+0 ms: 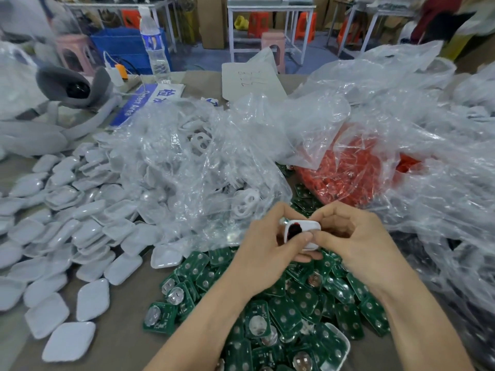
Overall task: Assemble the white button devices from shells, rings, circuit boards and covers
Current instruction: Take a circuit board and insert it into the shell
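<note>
The person's L hand (265, 245) and R hand (356, 242) both grip one white shell (304, 231). It is held just above the green circuit boards (294, 311), near the front-centre of the tabletop (126, 325). Fingers of both hands curl round the shell's sides, and the two thumbs meet on its open face. Inside the shell sits a dark red piece (294, 228), partly hidden by the L thumb; can't tell exactly what it is.

The boards lie in a loose heap from mid-table to the front edge, many w/ round silver discs (175, 295) facing up. White covers (67, 223) spread over the left side of the tabletop, some stacked, some single.

Behind the hands, at centre, a clear bag (192, 162) holds white rings (245, 204). To its right is a second clear bag (316, 135) w/ red parts (348, 178) inside. More crumpled plastic (442, 183) fills the right edge.

Along the back edge stand a water bottle (155, 44), a blue sign (136, 103) and a sheet of paper (251, 81) w/ handwriting too blurred to read. A grey headset (77, 87) lies at the back-left corner.
</note>
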A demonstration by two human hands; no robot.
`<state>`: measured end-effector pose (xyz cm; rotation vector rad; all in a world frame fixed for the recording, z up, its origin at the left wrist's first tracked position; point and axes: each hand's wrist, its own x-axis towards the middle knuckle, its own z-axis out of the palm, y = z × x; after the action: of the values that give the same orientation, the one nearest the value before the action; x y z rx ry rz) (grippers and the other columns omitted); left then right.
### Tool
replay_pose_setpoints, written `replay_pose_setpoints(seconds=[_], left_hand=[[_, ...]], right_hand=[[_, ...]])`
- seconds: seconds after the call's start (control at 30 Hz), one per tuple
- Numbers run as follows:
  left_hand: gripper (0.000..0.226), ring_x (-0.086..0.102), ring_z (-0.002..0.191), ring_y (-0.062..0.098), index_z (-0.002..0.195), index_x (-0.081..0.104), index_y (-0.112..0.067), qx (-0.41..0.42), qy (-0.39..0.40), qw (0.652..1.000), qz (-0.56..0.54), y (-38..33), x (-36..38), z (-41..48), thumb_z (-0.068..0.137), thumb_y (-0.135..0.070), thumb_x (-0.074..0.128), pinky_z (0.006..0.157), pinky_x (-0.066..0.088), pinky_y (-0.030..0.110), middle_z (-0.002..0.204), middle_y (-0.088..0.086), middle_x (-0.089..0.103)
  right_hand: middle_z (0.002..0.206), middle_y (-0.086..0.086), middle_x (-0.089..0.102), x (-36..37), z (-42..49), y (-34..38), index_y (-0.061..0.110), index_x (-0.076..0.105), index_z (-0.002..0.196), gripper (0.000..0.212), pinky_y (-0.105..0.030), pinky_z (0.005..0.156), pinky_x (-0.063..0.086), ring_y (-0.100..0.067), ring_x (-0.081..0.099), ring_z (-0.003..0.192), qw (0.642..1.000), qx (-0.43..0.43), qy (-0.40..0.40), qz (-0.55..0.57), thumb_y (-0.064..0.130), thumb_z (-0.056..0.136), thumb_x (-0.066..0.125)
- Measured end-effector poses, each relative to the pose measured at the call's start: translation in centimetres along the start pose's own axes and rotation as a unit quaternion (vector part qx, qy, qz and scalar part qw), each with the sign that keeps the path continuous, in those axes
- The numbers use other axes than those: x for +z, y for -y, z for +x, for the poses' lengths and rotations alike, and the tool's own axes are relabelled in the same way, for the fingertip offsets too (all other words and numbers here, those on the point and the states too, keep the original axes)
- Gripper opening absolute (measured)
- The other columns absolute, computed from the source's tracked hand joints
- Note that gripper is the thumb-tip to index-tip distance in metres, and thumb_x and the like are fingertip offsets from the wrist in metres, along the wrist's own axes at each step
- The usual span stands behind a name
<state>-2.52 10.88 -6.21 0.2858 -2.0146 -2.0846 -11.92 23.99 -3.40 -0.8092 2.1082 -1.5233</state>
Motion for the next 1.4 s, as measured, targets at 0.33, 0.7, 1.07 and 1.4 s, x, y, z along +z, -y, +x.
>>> replay_pose_setpoints(seconds=[0.33,0.7,1.07,1.4], left_hand=[[0.013,0.075,0.073,0.024,0.103,0.063,-0.011,-0.026,-0.069,0.996,-0.054,0.0,-1.3,0.7,0.096,-0.002,0.055,0.062,0.057,0.021,0.098,0.016,0.069],[0.02,0.074,0.072,0.025,0.096,0.066,-0.017,-0.024,-0.09,0.993,-0.068,-0.4,-1.7,0.7,0.096,-0.002,0.054,0.063,0.056,0.022,0.08,0.004,0.075],[0.017,0.075,0.082,0.029,0.107,0.065,-0.01,-0.036,-0.099,0.987,-0.117,0.0,-1.9,1.0,0.099,-0.006,0.05,0.072,0.058,0.023,0.091,0.01,0.075],[0.033,0.075,0.078,0.031,0.105,0.068,-0.005,-0.064,-0.108,0.959,-0.253,-0.8,-1.9,1.1,0.103,-0.01,0.036,0.043,0.049,0.014,0.093,0.022,0.074]], right_hand=[[0.093,0.016,0.074,-2.5,4.2,5.4,0.033,0.073,0.094,0.019,-0.016,0.077,0.044,-0.001,0.068,0.089,0.991,0.041,0.076,-0.106,0.016,0.084,0.071],[0.067,-0.007,0.054,1.4,20.1,5.3,0.008,0.052,0.069,0.02,-0.024,0.047,0.039,-0.028,0.059,0.072,0.814,0.059,0.113,-0.566,-0.005,0.079,0.064],[0.066,-0.006,0.058,-1.2,20.1,4.7,0.008,0.061,0.072,0.017,-0.023,0.048,0.042,-0.016,0.051,0.052,0.884,0.052,0.126,-0.448,-0.007,0.08,0.058],[0.074,-0.007,0.068,-4.3,14.4,6.4,0.007,0.066,0.094,0.024,-0.019,0.052,0.05,-0.012,0.061,0.058,0.991,-0.02,-0.071,-0.113,-0.004,0.075,0.076]])
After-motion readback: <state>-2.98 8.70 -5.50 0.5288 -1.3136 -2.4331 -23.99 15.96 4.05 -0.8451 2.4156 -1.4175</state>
